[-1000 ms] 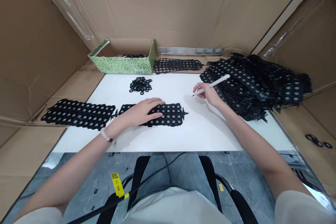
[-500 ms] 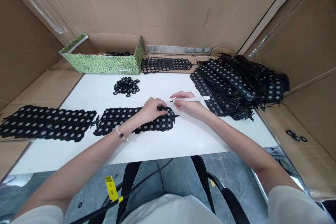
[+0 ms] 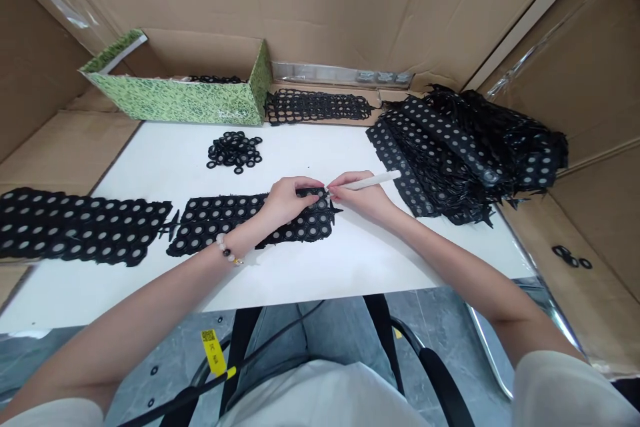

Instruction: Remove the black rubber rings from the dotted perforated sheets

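Note:
My left hand point(image 3: 287, 201) lies curled on a black ring sheet point(image 3: 225, 217), a flat mesh of joined rings with grey centres, and its fingers press near the sheet's upper right edge. My right hand point(image 3: 357, 190) pinches a white pen-shaped tool point(image 3: 373, 181) just right of those fingers. The tool's tip touches or nearly touches the sheet's right end, though the fingers partly hide the contact. The sheet lies on a white board point(image 3: 360, 273).
A similar black sheet point(image 3: 75, 227) lies at the left, and a tall heap of sheets point(image 3: 450, 153) stands at the right. Loose black rings point(image 3: 234, 151) lie beyond my hands. Behind them are a green box point(image 3: 175, 99) and a ring strip point(image 3: 317, 107). Cardboard walls surround the board.
My right hand has moved left from above the board, bringing the tool's tip to the sheet's right end. My left hand has shifted right along the sheet, and the view has swung.

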### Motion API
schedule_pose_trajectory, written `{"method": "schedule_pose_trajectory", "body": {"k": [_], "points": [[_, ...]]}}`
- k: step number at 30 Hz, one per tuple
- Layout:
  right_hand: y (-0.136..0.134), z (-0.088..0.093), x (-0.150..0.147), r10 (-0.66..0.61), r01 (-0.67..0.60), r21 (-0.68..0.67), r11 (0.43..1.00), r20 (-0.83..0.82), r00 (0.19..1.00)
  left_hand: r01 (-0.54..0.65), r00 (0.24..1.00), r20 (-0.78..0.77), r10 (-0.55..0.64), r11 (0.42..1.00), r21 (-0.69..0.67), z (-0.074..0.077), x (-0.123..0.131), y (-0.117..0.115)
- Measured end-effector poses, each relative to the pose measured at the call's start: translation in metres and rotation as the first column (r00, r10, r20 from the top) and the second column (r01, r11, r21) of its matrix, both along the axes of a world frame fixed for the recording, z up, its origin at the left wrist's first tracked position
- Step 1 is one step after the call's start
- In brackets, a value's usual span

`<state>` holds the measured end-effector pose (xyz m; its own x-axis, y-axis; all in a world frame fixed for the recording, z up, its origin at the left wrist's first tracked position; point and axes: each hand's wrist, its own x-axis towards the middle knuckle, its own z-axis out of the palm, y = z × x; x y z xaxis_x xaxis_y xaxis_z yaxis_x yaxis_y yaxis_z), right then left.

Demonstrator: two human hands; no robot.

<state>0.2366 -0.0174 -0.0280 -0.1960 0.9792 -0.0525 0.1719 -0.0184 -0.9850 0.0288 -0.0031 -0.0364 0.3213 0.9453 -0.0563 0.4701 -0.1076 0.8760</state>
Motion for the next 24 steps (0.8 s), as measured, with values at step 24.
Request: {"method": "schedule_pose_trajectory", "body": {"k": [24], "points": [[-0.009, -0.010, -0.008, -0.092, 0.081, 0.181, 0.980, 0.054, 0.994, -0.103, 0.973, 0.199, 0.120, 0.990, -0.093, 0.009, 0.004, -0.008]]}}
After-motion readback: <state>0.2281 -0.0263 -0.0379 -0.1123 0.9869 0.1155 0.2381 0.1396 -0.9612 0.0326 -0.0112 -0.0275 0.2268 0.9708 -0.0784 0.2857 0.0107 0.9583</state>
